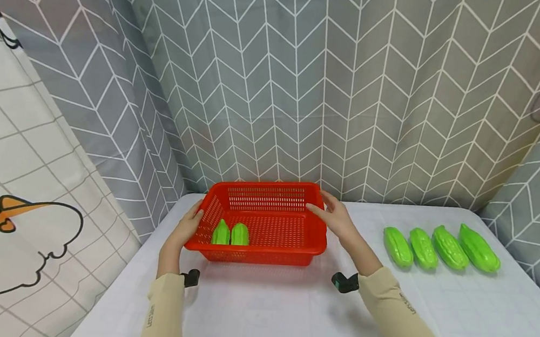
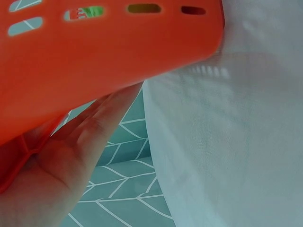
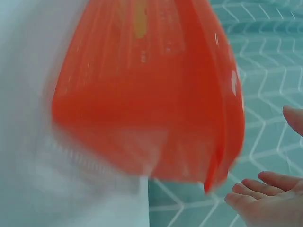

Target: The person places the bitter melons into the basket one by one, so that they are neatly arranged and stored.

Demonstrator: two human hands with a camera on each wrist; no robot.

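Observation:
A red plastic basket [image 1: 261, 255] with slotted walls is near the back left of the white table. Two bright green, ribbed, elongated toy bitter melons [image 1: 221, 233] lie inside at its left end. My left hand [image 1: 188, 224] holds the basket's left end, thumb over the rim and fingers along the outer wall beneath it, as the left wrist view shows. At the right end, my right hand [image 1: 336, 216] is spread with thumb and fingers apart. In the right wrist view, a gap shows between that hand [image 3: 272, 198] and the blurred basket [image 3: 142, 104].
Several more green bitter melons [image 1: 442, 247] lie in a row on the right of the white table [image 1: 260, 319]. A grey curtain with white lines [image 1: 278, 82] hangs behind the table's back edge. A light cloth with a cartoon print [image 1: 13, 252] hangs at the left.

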